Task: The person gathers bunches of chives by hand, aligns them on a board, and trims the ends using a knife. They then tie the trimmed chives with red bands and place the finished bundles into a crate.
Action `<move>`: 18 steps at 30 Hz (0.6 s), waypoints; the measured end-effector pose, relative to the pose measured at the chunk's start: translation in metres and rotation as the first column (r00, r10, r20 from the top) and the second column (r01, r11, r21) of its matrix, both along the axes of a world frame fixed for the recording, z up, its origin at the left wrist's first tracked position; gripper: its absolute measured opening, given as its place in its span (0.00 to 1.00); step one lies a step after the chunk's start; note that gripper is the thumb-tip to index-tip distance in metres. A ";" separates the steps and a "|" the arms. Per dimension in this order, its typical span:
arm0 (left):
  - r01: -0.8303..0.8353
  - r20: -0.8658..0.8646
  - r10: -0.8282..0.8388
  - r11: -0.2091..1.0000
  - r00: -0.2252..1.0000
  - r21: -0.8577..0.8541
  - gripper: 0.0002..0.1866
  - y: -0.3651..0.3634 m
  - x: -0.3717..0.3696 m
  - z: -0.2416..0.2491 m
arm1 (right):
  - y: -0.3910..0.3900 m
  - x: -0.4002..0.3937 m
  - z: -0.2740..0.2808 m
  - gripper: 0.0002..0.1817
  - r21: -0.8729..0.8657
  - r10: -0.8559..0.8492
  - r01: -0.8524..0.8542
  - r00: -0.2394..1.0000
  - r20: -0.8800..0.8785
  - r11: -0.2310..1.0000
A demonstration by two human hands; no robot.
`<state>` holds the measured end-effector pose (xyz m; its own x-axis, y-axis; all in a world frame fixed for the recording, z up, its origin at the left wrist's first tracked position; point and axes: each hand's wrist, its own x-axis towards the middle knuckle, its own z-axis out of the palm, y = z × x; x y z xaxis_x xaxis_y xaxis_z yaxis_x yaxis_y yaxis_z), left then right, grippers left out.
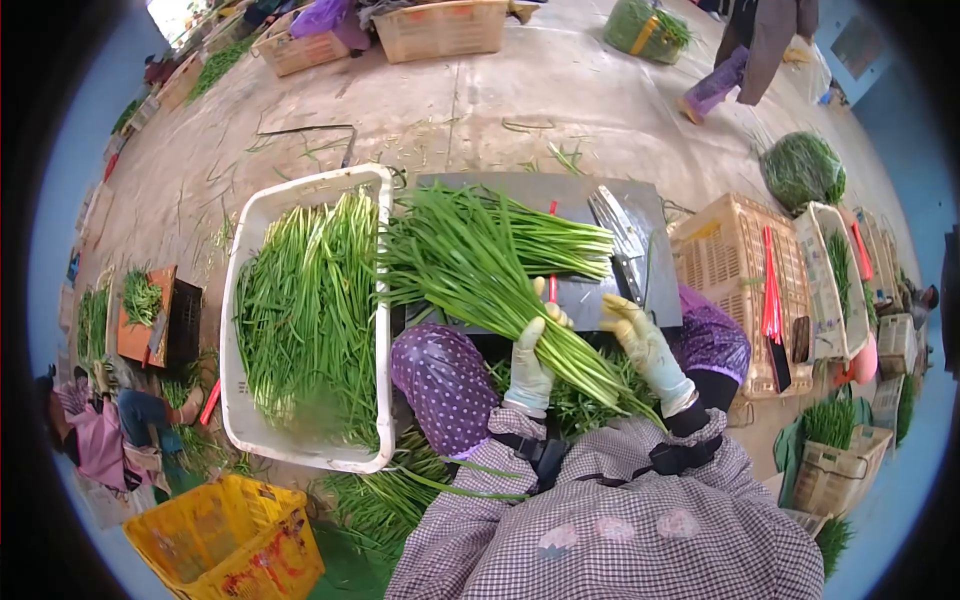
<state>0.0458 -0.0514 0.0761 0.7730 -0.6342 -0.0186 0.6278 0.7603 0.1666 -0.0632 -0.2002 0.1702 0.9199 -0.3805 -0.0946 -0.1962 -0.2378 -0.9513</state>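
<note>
My left hand [530,370], in a pale glove, is wrapped round a bunch of long green garlic chives [465,250], leaves up to the left and pale stems down to the right. To the right of the stems, my right hand [645,350], also gloved, has its fingers apart and holds nothing. Behind the held bunch, another bunch of chives [570,242] lies on a dark board [662,285]. A red tie [553,208] shows at that bunch. Beside it lies a knife [622,235] with a shiny blade and dark handle.
A white tub [384,400] full of chives stands left of the board. A tan crate [715,240] bearing red ties [772,290] stands to the right. A yellow crate [215,540] sits at lower left. Other people [740,70] are farther off.
</note>
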 end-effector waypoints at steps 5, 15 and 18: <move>-0.051 0.008 0.050 0.986 0.999 0.161 0.39 0.000 -0.002 -0.006 | 0.029 -0.006 -0.014 0.59 -0.371 0.238 -0.324 0.936 -0.259 0.870; -0.329 0.067 0.322 0.924 0.944 0.197 0.35 0.017 0.097 0.059 | -0.058 0.063 -0.011 0.42 -0.858 0.245 -0.273 0.953 -0.179 0.435; -0.802 0.787 0.172 0.216 0.592 0.556 0.33 0.028 0.144 0.056 | -0.097 0.113 -0.026 0.34 -0.881 0.296 -0.240 0.948 -0.121 0.408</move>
